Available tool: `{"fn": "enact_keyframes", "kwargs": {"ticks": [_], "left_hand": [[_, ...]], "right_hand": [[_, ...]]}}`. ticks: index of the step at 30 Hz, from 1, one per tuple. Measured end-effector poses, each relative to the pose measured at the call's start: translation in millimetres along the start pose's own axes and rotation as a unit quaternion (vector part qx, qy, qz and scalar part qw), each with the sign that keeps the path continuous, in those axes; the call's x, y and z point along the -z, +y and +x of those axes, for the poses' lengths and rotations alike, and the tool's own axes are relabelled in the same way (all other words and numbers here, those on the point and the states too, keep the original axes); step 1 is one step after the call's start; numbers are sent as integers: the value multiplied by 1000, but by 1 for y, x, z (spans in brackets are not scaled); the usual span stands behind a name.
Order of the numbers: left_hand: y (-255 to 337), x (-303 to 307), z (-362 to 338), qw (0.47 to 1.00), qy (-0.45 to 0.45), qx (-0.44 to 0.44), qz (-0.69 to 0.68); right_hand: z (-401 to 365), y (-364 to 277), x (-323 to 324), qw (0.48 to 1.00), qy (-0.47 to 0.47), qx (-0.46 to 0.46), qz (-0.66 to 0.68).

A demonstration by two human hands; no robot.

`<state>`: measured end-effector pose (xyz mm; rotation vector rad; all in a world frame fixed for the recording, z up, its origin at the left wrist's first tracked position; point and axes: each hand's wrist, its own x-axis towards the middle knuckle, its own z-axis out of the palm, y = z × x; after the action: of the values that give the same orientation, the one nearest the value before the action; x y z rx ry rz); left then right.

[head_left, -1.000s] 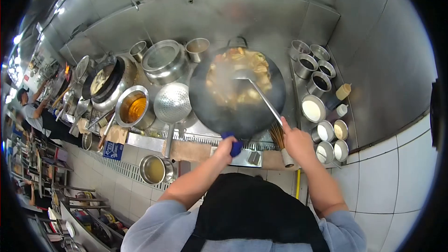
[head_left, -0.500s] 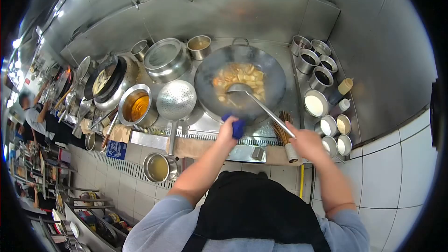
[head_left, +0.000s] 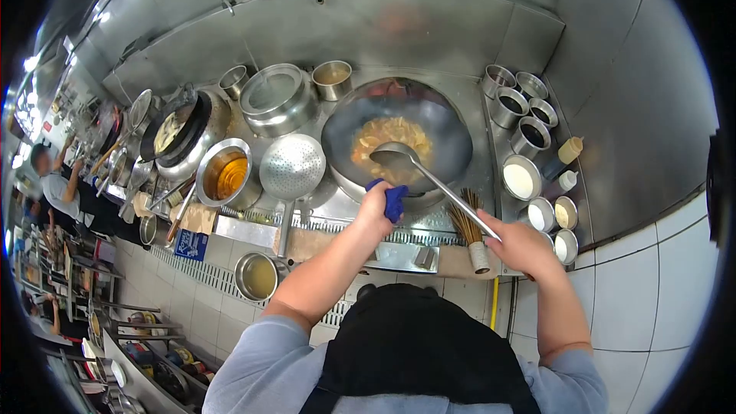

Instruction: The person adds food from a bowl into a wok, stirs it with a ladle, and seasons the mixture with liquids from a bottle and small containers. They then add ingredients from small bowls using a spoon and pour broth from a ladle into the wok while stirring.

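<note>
Two hands work one wok [head_left: 448, 119], which sits mid-range toward the back wall. The left hand [head_left: 374, 213] has its fingers clamped on a blue cloth [head_left: 395, 198] folded over the wok's near rim. The right hand [head_left: 523, 245] is a fist closed round the handle end of the ladle [head_left: 395, 158], whose bowl hangs just above the food [head_left: 391, 134] and looks near empty.

The food is orange-yellow pieces in sauce, pooled in the wok's middle. It is wet and coloured through, so I'd judge the cooking well along, but nothing is dished out yet.

- **Left of the wok:** a perforated strainer [head_left: 293, 166], then an oil bowl [head_left: 224, 175] with amber liquid.
- **Back edge:** a lidded pot [head_left: 276, 96].
- **Right edge of the range:** seasoning pots [head_left: 521, 178] with white and dark fills, and a squeeze bottle [head_left: 570, 150].
- **Front edge, between the hands:** a bamboo brush [head_left: 469, 218].
- **Range front:** a blue sign [head_left: 190, 244], lettering too small to read. No other legible writing.
- **Far left:** a co-worker [head_left: 57, 184] at another station.
</note>
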<state>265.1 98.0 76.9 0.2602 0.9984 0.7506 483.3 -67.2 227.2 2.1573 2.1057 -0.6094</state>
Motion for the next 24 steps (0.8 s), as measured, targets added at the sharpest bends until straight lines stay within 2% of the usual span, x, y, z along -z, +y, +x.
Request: {"fn": "enact_keyframes", "kwargs": {"ticks": [2,3,5,7,8,9,12,14,16,17,18,20,21,22,24], "left_hand": [[-11,20,23,999,-36,-14,-5],[-26,35,34,999,-32,-38,-2],[-60,66,52,999,7,-22,37],[-67,70,31,994,42,52,91],[-67,72,22,987,25,60,149],[-63,63,17,991,16,41,130],[-37,28,2,999,1,9,35],[-17,13,5,999,4,-12,34],[3,2,0,999,-47,10,11],[10,-6,-3,1000,-3,0,23],[10,-4,3,1000,-1,4,25],[2,12,27,999,-30,-9,25],[-13,26,37,999,-28,-35,21],[-31,43,49,999,-29,-34,24],[-61,68,64,999,4,-29,41]], "right_hand": [[21,-4,-14,999,38,-9,-35],[34,-3,-30,999,41,-13,-33],[59,0,-54,995,79,-36,-46],[47,-5,-46,993,106,-35,-30],[39,-8,-41,992,123,-33,-14],[30,-5,-35,992,125,-34,-2],[3,-1,-5,995,88,-26,41],[-7,4,5,996,67,-34,40],[-13,19,4,996,-1,4,88],[-12,19,5,996,-26,6,81],[-7,13,5,996,-29,4,84],[9,0,-7,999,2,-15,30],[27,8,-31,999,49,23,-6],[39,8,-46,999,50,20,-4],[56,-2,-62,993,97,-22,-59]]}}
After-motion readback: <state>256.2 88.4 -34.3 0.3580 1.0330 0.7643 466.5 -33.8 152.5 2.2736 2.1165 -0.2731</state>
